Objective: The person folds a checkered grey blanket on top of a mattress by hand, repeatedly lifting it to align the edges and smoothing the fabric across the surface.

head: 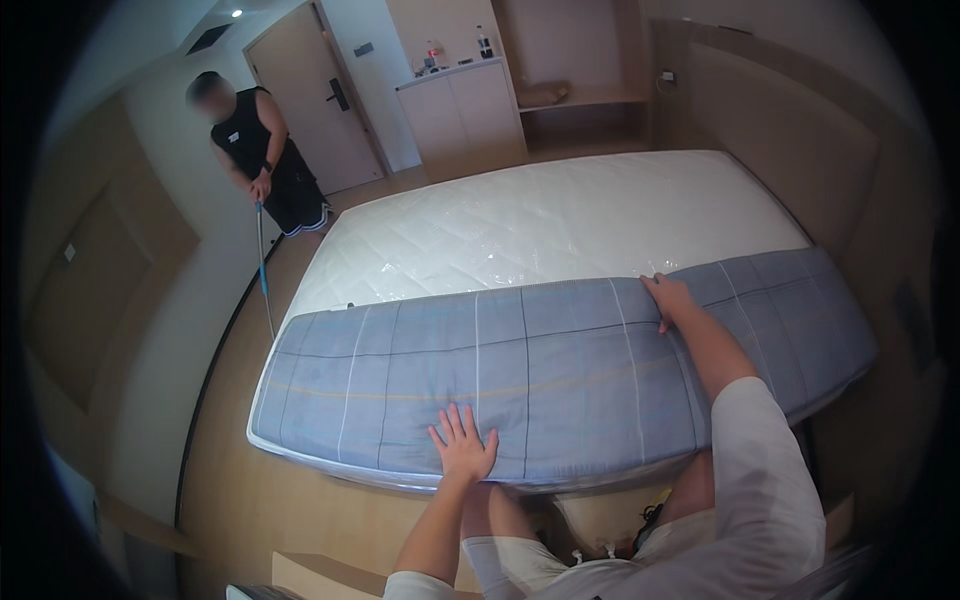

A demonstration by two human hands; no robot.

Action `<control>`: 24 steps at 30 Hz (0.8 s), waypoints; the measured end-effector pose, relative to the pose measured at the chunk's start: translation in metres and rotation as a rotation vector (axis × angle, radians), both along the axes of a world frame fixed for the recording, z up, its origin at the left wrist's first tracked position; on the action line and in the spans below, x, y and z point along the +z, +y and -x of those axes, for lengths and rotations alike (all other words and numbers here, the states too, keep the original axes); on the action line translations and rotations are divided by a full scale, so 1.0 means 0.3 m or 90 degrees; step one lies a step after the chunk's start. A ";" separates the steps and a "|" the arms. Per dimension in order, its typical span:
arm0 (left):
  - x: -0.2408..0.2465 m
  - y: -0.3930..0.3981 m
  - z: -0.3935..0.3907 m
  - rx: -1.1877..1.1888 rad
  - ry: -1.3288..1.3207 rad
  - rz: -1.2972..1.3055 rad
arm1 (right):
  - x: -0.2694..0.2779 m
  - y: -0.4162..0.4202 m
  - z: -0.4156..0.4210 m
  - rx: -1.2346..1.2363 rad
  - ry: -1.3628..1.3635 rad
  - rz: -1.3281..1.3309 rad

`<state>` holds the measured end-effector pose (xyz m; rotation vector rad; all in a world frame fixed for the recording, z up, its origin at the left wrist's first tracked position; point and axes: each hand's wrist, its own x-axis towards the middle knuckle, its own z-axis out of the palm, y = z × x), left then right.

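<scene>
A grey-blue plaid mattress pad point(442, 360) lies along the near side of a large white mattress point(480, 232), which has a shiny clear plastic cover. My left hand point(466, 450) rests flat on the pad near its front edge, fingers spread. Farther off and to the right, my right hand point(670, 300) touches the pad's far edge, where the plaid cloth meets the white mattress. Its fingertips reach over that edge; whether they pinch the cloth is hard to see.
At the left, another person point(262, 150) holds a long pole point(262, 262) beside the bed. A white cabinet point(469, 112) with bottles stands beyond the mattress, by a wooden door point(315, 105). A padded headboard point(787, 142) rises at right. A cardboard box point(322, 574) sits low in front.
</scene>
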<state>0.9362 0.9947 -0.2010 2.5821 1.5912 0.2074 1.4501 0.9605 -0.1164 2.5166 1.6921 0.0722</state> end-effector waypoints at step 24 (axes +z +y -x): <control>0.047 -0.144 0.006 -0.055 -0.245 -0.089 | -0.166 -1.148 0.494 -0.039 0.235 -0.423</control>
